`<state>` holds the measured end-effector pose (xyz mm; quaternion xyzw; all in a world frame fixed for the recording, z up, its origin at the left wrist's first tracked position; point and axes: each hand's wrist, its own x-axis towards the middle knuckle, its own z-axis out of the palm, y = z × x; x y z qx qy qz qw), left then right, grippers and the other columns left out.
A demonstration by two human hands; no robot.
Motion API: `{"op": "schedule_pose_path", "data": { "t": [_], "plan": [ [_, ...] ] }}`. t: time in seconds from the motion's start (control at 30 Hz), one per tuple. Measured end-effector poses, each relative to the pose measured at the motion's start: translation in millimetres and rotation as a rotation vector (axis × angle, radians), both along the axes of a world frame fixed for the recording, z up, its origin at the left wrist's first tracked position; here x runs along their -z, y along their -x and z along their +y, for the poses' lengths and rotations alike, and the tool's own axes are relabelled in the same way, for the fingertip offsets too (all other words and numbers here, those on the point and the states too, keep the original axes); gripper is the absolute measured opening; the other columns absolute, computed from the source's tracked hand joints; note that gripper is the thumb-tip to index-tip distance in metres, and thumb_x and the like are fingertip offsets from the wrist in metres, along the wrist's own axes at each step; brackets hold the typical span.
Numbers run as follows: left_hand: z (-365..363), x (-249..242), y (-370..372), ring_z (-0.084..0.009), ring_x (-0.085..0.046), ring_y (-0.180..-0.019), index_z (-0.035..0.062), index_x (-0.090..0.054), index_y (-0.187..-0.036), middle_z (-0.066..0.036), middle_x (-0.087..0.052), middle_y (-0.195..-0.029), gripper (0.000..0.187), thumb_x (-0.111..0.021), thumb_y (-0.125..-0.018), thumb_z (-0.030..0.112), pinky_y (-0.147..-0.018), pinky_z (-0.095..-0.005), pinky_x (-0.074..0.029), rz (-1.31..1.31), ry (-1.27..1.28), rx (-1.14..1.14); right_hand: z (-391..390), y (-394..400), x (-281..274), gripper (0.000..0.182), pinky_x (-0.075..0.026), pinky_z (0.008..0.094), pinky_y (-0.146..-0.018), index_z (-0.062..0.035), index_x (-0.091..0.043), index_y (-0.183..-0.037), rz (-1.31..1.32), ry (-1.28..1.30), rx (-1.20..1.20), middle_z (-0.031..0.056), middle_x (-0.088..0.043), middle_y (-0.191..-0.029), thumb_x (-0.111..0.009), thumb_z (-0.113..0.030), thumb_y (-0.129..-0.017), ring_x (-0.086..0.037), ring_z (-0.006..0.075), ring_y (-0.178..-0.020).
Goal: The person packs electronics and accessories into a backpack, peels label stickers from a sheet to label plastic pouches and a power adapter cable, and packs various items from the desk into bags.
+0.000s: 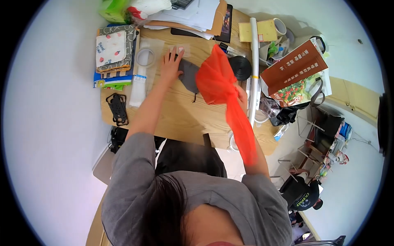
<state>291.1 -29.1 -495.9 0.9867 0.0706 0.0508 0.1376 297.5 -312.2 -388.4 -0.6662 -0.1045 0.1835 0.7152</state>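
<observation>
Premises: an indoor room with desks, of shared study or small-office type; whether dormitory or office cannot be determined. Basis: a wood-grain desk (176, 119) stands against a plain white wall (49, 123) and carries stacked papers (193, 18) and marker pens (232, 50). Domestic items are also noted, namely folded cloths (111, 48) on the desk and a brown printed bag (293, 67) at its side. Across the room, another person (303, 197) in a dark lettered top is near a cluttered surface (334, 143) and a black chair (324, 127).
</observation>
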Motion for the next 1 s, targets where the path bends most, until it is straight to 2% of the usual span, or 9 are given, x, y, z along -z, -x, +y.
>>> {"op": "schedule_pose_path", "data": {
  "t": [0.13, 0.33, 0.43, 0.5, 0.53, 0.63, 0.8, 0.97, 1.0],
  "plan": [
    [5, 18, -23, -0.0291, -0.038, -0.122, 0.0169, -0.029, -0.137, -0.008, -0.037, -0.135, 0.105, -0.083, -0.050, 0.037, -0.100, -0.0489, -0.030, 0.123, -0.019, 0.049, -26, 21, -61, 0.029, -0.046, 0.0257, -0.077, 0.0044, -0.056, -0.103, 0.201, -0.200, 0.032, 0.0039, -0.060, -0.093, -0.059, -0.019, -0.085, -0.057, 0.0114, -0.085],
    [-2, 34, 5, -0.0233, -0.057, -0.095, 0.0118, -0.053, -0.118, -0.009, -0.061, -0.098, 0.060, -0.076, -0.066, 0.031, -0.092, -0.0461, -0.035, 0.314, 0.155, 0.095, -22, 37, -76, 0.041, -0.045, 0.0274, -0.082, 0.0035, -0.055, -0.109, 0.324, -0.287, 0.151, 0.0056, -0.060, -0.101, -0.063, -0.029, -0.085, -0.057, 0.0141, -0.093],
    [-7, 26, 45, -0.0274, -0.059, -0.084, 0.0078, -0.061, -0.104, -0.012, -0.062, -0.088, 0.031, -0.066, -0.078, 0.024, -0.084, -0.0438, -0.040, 0.198, 0.374, -0.085, -31, 67, -22, 0.035, -0.047, 0.0293, -0.084, 0.0002, -0.054, -0.110, 0.316, -0.048, 0.324, 0.0085, -0.060, -0.108, -0.060, -0.024, -0.087, -0.059, 0.0160, -0.096],
    [4, 0, 75, -0.0246, -0.059, -0.080, 0.0061, -0.062, -0.103, -0.010, -0.062, -0.090, 0.026, -0.061, -0.084, 0.025, -0.076, -0.0361, -0.045, 0.145, 0.763, -0.599, -17, 61, -21, 0.029, -0.045, 0.0273, -0.082, 0.0002, -0.054, -0.111, 0.380, -0.063, 0.195, 0.0066, -0.059, -0.103, -0.056, -0.013, -0.085, -0.057, 0.0143, -0.094],
    [13, -34, 89, -0.0214, -0.058, -0.081, 0.0037, -0.061, -0.103, -0.009, -0.062, -0.091, 0.029, -0.061, -0.085, 0.026, -0.073, -0.0324, -0.045, 0.025, 0.802, -0.648, -9, 59, -21, 0.028, -0.044, 0.0263, -0.082, 0.0001, -0.055, -0.111, 0.412, -0.068, 0.134, 0.0057, -0.059, -0.100, -0.053, -0.007, -0.085, -0.055, 0.0134, -0.093],
    [44, -92, 130, -0.0138, -0.053, -0.086, -0.0064, -0.055, -0.106, -0.009, -0.059, -0.099, 0.033, -0.059, -0.088, 0.021, -0.076, -0.0254, -0.043, -0.349, 1.067, -0.861, 42, 23, -15, 0.023, -0.043, 0.0247, -0.075, 0.0017, -0.055, -0.101, 0.249, -0.135, -0.072, 0.0027, -0.056, -0.091, -0.047, 0.001, -0.079, -0.052, 0.0113, -0.084],
    [63, -149, 153, -0.0253, -0.056, -0.099, 0.0003, -0.039, -0.126, -0.013, -0.053, -0.115, 0.043, -0.054, -0.089, 0.017, -0.086, -0.0396, -0.047, -0.681, 1.664, -0.934, 152, -32, -10, 0.022, -0.044, 0.0293, -0.075, -0.0009, -0.058, -0.097, 0.092, -0.070, -0.046, 0.0078, -0.061, -0.087, -0.047, -0.006, -0.079, -0.057, 0.0185, -0.082],
    [47, -151, 168, -0.0302, -0.055, -0.105, -0.0020, -0.035, -0.128, -0.016, -0.050, -0.120, 0.049, -0.053, -0.085, 0.013, -0.090, -0.0479, -0.046, -0.691, 1.901, -0.766, 208, -26, 31, 0.040, -0.043, 0.0412, -0.082, -0.0066, -0.052, -0.118, -0.783, 0.638, 0.028, 0.0189, -0.060, -0.100, -0.056, -0.020, -0.081, -0.057, 0.0336, -0.091],
    [37, -153, 170, -0.0306, -0.054, -0.105, -0.0025, -0.034, -0.129, -0.017, -0.049, -0.121, 0.051, -0.054, -0.085, 0.012, -0.090, -0.0492, -0.046, -0.679, 1.944, -0.748, 203, -21, 27, 0.046, -0.039, 0.0400, -0.088, -0.0055, -0.044, -0.125, -0.636, 0.534, -0.048, 0.0176, -0.054, -0.110, -0.056, -0.021, -0.083, -0.052, 0.0324, -0.101]
  ]
}}
